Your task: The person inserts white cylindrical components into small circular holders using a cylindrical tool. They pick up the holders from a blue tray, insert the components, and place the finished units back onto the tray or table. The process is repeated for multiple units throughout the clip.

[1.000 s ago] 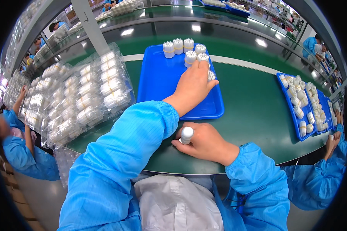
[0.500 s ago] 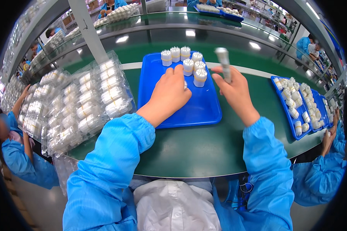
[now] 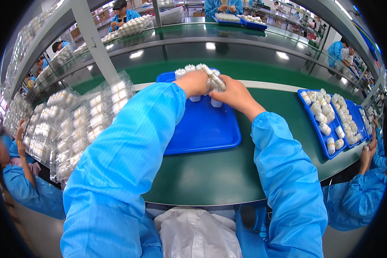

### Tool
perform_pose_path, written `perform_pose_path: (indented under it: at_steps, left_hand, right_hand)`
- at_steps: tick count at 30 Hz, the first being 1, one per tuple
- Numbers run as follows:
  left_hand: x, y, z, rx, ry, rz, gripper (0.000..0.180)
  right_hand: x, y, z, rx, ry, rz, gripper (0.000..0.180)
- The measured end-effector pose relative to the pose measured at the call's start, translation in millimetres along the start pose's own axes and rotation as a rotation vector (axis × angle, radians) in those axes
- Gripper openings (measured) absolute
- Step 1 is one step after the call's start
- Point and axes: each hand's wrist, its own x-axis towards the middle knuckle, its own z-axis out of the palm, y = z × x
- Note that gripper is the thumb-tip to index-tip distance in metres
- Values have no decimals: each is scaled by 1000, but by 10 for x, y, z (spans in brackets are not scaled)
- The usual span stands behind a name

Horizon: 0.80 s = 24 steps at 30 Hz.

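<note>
Over the far half of a blue tray (image 3: pixel 202 133) my two hands are close together. My right hand (image 3: pixel 236 96) is closed, thumb and fingers around a slim white cylinder (image 3: pixel 216 79) that tilts between the hands. Against its left side my left hand (image 3: pixel 193 84) is curled, its fingertips mostly hidden, so what they grip cannot be made out. Short, thick white bundles stand in the tray around my fingers, one bundle (image 3: pixel 179 73) left of my left hand and another bundle (image 3: pixel 216 102) under my right. My hands partly cover the group.
Clear plastic trays of white bundles (image 3: pixel 99 109) are stacked at the left. Blue trays of loose white bundles (image 3: pixel 327 137) lie at the right on the green table (image 3: pixel 215 182). A grey post (image 3: pixel 93 43) rises beyond the plastic trays. Co-workers in blue sit on both sides and across.
My right hand has moved left and lowered its slim cylinder from upright to tilted, meeting my left hand. My left hand has shifted toward the far side of the tray.
</note>
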Motion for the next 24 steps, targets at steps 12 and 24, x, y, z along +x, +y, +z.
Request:
perform_pose_path:
  at_steps: [12,24]
  left_hand:
    - [-206,211,-81,-126,112,30,30]
    - [-2211,1086,-120,-198,329,349,34]
  right_hand:
    - [-23,-43,-111,127,60,119,54]
    - [-1807,-549,-677,-81,142,-421,60]
